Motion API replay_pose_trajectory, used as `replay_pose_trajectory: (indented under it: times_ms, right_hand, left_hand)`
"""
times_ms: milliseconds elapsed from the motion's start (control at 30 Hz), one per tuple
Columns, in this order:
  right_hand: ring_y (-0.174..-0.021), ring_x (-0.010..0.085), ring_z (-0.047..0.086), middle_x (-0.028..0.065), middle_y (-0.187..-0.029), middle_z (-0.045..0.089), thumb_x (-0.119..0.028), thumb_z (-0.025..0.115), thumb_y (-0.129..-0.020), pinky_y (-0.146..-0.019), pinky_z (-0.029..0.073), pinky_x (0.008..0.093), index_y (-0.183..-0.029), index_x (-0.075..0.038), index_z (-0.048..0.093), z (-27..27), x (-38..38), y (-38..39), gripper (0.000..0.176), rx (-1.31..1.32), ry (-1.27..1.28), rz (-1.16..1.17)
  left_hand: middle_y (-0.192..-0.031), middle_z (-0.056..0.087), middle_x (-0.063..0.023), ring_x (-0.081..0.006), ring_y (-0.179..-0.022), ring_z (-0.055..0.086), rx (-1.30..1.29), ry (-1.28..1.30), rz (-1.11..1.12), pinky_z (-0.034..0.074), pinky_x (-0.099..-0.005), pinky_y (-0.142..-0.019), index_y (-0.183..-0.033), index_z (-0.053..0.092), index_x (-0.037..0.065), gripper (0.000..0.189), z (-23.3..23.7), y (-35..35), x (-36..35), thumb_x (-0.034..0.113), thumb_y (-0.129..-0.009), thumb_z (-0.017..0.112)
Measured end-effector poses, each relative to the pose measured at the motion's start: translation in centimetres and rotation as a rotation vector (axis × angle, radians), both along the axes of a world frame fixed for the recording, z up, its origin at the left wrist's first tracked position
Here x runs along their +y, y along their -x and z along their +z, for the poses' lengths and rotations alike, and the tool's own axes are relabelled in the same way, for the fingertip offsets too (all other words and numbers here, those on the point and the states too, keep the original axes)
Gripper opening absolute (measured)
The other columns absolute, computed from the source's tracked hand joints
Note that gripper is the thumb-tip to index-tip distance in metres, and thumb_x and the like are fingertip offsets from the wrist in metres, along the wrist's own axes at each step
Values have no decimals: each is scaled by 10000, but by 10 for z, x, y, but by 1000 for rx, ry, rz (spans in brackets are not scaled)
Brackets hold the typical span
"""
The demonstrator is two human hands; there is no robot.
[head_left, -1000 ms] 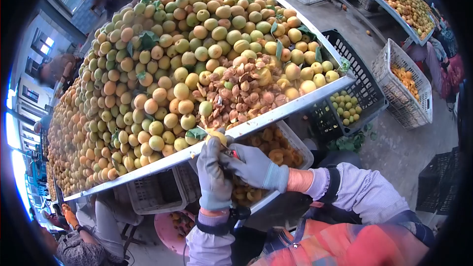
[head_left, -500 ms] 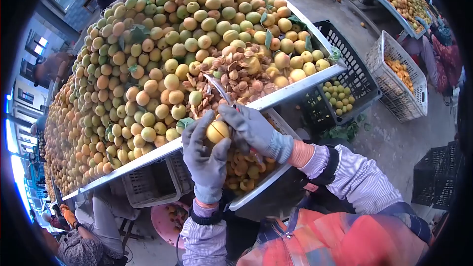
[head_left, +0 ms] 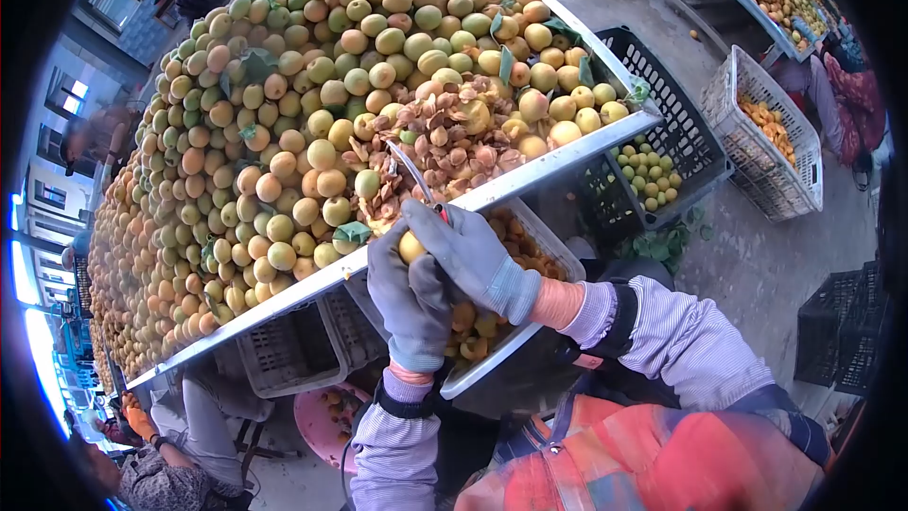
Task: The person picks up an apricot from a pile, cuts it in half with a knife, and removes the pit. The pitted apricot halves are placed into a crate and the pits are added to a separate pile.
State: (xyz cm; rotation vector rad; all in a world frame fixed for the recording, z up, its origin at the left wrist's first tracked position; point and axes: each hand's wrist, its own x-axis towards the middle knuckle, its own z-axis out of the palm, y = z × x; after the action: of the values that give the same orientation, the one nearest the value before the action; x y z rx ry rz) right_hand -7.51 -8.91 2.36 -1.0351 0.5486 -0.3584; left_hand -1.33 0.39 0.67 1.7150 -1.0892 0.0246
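Observation:
My left hand (head_left: 402,298), in a grey glove, is closed around a yellow apricot (head_left: 410,246), mostly covered by the fingers. My right hand (head_left: 478,255), gloved too, presses against the apricot and the left fingers. It grips a small knife with a curved blade (head_left: 413,170) and a red handle, the blade pointing up and away from me. Just beyond lies a heap of brown apricot pits (head_left: 454,132) on the table. Below my hands stands a crate of halved apricots (head_left: 473,331), partly hidden by them.
A big pile of whole apricots (head_left: 284,132) covers the metal-edged table (head_left: 567,156). Black crates with green fruit (head_left: 648,175) and a white crate (head_left: 771,147) stand at right. A pink basin (head_left: 317,426) and grey crate (head_left: 293,345) are below. Other people work around the table.
The right hand has moved left and closer over the left hand. The apricot, whose cut line faced up before, is now mostly covered by fingers.

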Motion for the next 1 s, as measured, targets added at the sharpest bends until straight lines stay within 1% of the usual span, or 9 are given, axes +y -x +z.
replay_pose_trajectory:
  times_ms: [200,300,367,433,500,600,733,833,1000]
  right_hand:
    - [-577,102,526,57,-607,564,-429,571,-880,-565,450,280,-753,24,564,-12,8,-11,471,53,152,-126]
    - [-562,21,470,-40,-620,527,-383,545,-920,-502,389,205,-824,-44,577,-5,17,-7,354,174,496,-177]
    - [-547,44,496,-11,-615,550,-399,575,-894,-479,398,219,-770,-33,571,-4,15,-7,386,98,331,-90]
    - [-532,66,522,19,-610,573,-415,605,-867,-456,406,232,-716,-22,566,2,10,-4,422,19,167,3]
    - [-510,38,527,7,-619,590,-399,607,-872,-379,349,183,-730,-59,567,17,2,4,371,-61,-95,145]
    - [-509,32,535,15,-674,617,-383,599,-881,-348,328,165,-858,-45,626,26,-1,11,340,-70,-91,177]
    - [-566,49,539,23,-777,649,-377,594,-886,-479,409,189,-954,-46,673,23,-11,16,347,-77,190,265]
    - [-591,76,526,3,-731,634,-362,605,-881,-565,437,246,-939,-52,683,7,-12,12,325,-214,446,198]
    - [-565,70,516,-11,-636,591,-337,619,-875,-535,429,237,-840,-52,654,22,-22,21,289,25,409,196]
  left_hand:
    - [-914,544,-58,-150,-843,530,293,99,37,431,-264,-797,-1068,499,-31,380,11,13,-7,317,-987,370]
    - [-921,542,-35,-113,-817,523,386,-7,74,440,-234,-764,-1013,520,31,334,0,-1,-1,331,-993,376]
    - [-914,546,-22,-96,-792,527,669,121,106,453,-206,-717,-982,525,87,348,1,-6,2,409,-977,395]
    - [-874,540,-9,-100,-772,535,1485,418,-293,452,-179,-655,-1009,526,102,394,16,-15,14,465,-966,377]
    - [-835,538,-5,-127,-768,539,1416,408,-62,454,-219,-648,-1015,531,111,429,21,-14,12,495,-959,350]
    - [-1031,608,-103,-202,-892,589,1651,556,-403,496,-338,-786,-1132,507,63,483,1,-35,23,494,-941,400]
    - [-885,568,-77,-175,-732,473,1472,603,0,422,-306,-721,-1218,485,-27,553,12,-30,12,442,-940,391]
    - [-869,569,-79,-171,-731,474,1607,615,-290,418,-297,-713,-1219,480,-35,556,16,-38,19,439,-944,384]
    - [-766,552,-39,-134,-649,457,1557,499,-96,399,-279,-636,-1134,530,-12,615,22,-32,14,550,-913,416]
